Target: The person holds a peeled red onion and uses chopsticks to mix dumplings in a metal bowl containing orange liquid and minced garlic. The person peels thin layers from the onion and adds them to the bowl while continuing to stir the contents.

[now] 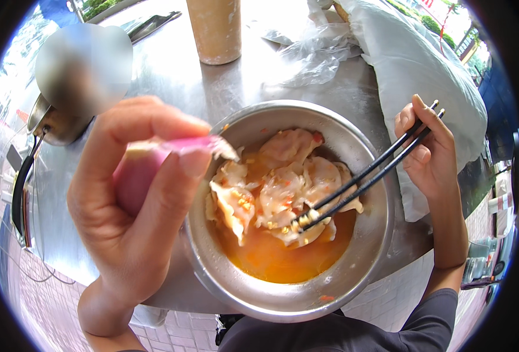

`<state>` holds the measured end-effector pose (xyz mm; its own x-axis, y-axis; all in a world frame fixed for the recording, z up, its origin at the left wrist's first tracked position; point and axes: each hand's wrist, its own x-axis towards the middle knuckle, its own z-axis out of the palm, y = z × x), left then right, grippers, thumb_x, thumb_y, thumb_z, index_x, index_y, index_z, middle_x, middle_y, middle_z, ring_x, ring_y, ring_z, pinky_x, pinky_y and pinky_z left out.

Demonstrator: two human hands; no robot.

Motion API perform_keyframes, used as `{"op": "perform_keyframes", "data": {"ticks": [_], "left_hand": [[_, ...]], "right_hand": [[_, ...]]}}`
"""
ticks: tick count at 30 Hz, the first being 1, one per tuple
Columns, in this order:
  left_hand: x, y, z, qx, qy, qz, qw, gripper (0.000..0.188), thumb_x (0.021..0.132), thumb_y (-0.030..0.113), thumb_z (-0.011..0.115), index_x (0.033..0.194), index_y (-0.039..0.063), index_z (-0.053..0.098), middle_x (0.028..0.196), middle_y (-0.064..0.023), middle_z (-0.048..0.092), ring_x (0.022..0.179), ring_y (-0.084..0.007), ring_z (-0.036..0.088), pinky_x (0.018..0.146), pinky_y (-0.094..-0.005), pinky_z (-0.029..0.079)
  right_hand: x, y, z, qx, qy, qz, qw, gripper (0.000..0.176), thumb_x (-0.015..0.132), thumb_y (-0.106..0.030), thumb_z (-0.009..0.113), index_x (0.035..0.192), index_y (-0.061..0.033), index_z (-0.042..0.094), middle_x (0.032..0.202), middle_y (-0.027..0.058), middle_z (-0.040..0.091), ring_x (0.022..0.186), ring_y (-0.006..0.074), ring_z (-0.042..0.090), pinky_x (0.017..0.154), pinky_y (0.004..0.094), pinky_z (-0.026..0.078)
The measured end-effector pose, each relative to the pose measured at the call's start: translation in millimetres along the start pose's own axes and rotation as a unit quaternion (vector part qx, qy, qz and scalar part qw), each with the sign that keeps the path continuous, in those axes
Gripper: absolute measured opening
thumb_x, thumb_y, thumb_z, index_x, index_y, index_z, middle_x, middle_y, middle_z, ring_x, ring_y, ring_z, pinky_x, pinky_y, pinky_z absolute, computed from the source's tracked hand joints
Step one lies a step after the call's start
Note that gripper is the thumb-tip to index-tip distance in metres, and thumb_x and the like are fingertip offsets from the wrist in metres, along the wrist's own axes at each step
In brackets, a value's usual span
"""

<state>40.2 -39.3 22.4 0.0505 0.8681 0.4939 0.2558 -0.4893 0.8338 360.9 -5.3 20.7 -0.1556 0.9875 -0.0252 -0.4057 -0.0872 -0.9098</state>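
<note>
In front of me a stainless steel bowl (369,251) holds boiled dumplings (281,189) in an orange, oily broth (277,264), with chopped garlic and red chili bits on them. Raised above the bowl's left side, close to the camera, my left hand (110,207) pinches a purple-skinned bulb (140,176), garlic or onion. Its pale, ragged tip pokes out past my thumb and forefinger. My right hand (435,158), right of the bowl, grips black chopsticks (352,178). Their tips touch the dumplings near the bowl's middle.
The steel table (57,198) has a metal pot (66,130) with a black handle at the left, partly hidden by a blurred patch. Beyond the bowl stand a tan cylindrical container (215,35) and crumpled clear plastic (316,61). White plastic sheeting (422,75) drapes the right side.
</note>
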Motion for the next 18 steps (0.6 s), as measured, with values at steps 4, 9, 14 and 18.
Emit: {"op": "perform_keyframes", "data": {"ticks": [4,9,14,18], "left_hand": [[-1,-1,0,0.017,0.001,-0.008,1.0,0.011,0.085,0.012,0.059,0.094,0.007,0.056,0.098,-0.007,0.05,0.086,-0.0101,0.05,0.082,-0.0262,0.04],[-1,-3,-1,0.062,-0.006,0.02,0.998,0.01,0.084,0.014,0.056,0.092,0.009,0.054,0.096,-0.007,0.05,0.091,-0.0103,0.047,0.084,-0.0276,0.036],[1,-8,-5,0.058,-0.016,0.072,0.996,0.018,0.083,0.01,0.062,0.098,0.003,0.056,0.104,-0.0115,0.046,0.084,-0.0084,0.044,0.074,-0.0203,0.037],[-1,-7,-7,0.017,-0.019,0.015,1.0,0.019,0.084,0.016,0.065,0.096,0.005,0.055,0.103,-0.011,0.045,0.08,-0.0064,0.044,0.072,-0.019,0.038]], "right_hand": [[-2,-4,-6,0.031,-0.032,0.007,0.999,0.041,0.099,-0.025,0.039,0.08,0.0057,0.057,0.063,0.01,0.057,0.038,0.0082,0.052,0.035,0.0185,0.042],[-8,-11,2,-0.021,-0.073,-0.024,0.997,0.044,0.101,-0.027,0.032,0.076,0.0025,0.055,0.057,0.0067,0.047,0.036,0.0057,0.038,0.035,0.0176,0.034],[-15,-18,4,-0.017,-0.188,-0.041,0.981,0.035,0.097,-0.025,0.046,0.105,0.0079,0.053,0.075,0.0075,0.051,0.054,0.0081,0.047,0.045,0.0158,0.041],[-21,-19,-4,0.025,-0.247,0.003,0.969,0.045,0.093,-0.026,0.055,0.12,0.0087,0.048,0.083,0.009,0.053,0.056,0.0093,0.049,0.044,0.0166,0.042]]}}
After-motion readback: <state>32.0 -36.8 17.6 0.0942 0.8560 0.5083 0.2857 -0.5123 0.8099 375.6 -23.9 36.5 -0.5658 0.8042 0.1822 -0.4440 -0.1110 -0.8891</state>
